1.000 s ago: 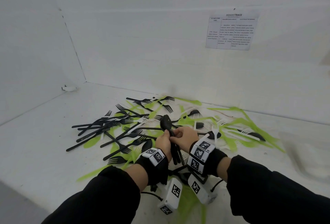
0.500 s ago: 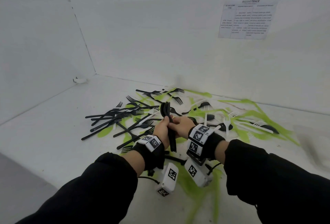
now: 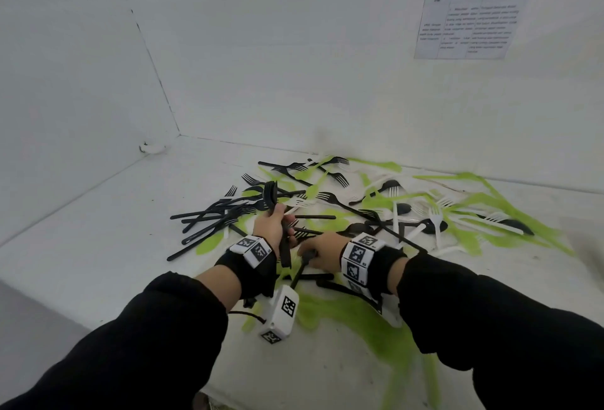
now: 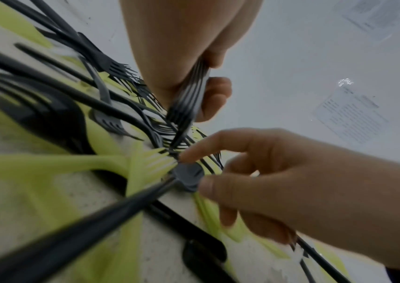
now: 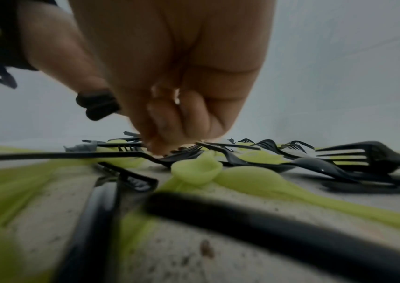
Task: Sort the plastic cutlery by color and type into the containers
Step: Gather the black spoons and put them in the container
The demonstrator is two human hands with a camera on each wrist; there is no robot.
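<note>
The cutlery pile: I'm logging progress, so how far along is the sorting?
Early. Nothing visibly binned; no filled container shows. In hand: the left hand grips a bundle of black spoons, while the right hand pinches another black spoon. Left: the mixed pile of black, white and green pieces.

2 hands (image 3: 277,226) work among the cutlery; 1 printed sheet (image 3: 470,20) hangs on the wall. Black forks (image 3: 330,197), green pieces (image 3: 379,166) and white forks (image 3: 434,216) overlap too much to count.
</note>
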